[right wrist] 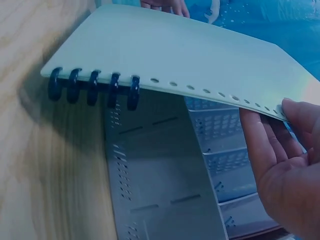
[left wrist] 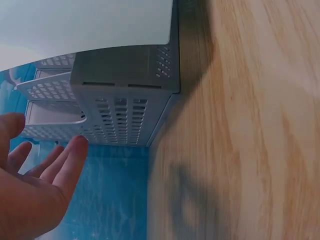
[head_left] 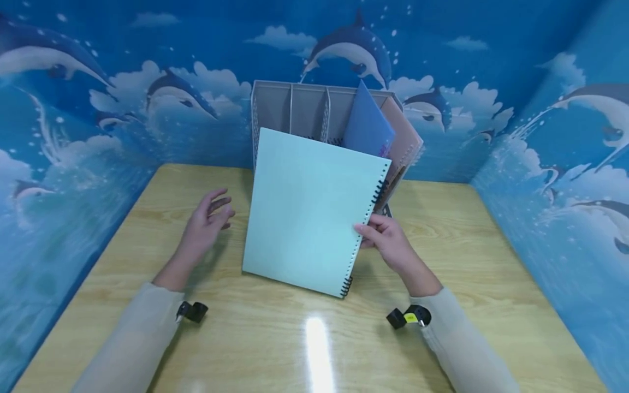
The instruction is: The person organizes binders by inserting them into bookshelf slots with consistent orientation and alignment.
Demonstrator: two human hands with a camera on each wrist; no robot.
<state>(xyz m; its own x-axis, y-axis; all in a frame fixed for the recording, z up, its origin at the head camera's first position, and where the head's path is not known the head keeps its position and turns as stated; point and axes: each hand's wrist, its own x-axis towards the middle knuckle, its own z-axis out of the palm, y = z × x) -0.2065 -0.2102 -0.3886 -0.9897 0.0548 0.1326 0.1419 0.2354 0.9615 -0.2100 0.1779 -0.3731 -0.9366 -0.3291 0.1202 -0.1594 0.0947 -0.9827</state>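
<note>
A pale mint-green ring-bound notebook (head_left: 314, 213) is held up at a tilt, its black binding rings (right wrist: 94, 86) along the right edge. My right hand (head_left: 390, 240) pinches that ringed edge, thumb on the front cover and fingers behind, as the right wrist view also shows. To the left of the notebook, my left hand (head_left: 208, 215) hovers apart from it with loosely bent fingers and nothing in them. Behind the notebook stands a grey file organizer (head_left: 272, 103) with upright compartments. The notebook hides much of its front. Perforated side walls (left wrist: 120, 115) show in the left wrist view.
A blue notebook (head_left: 368, 123) and a pink notebook (head_left: 404, 131) lean out of the organizer's right-hand compartments. Everything stands on a wood-grain table (head_left: 236, 338). Dolphin-printed blue walls (head_left: 196, 49) close off the back and both sides.
</note>
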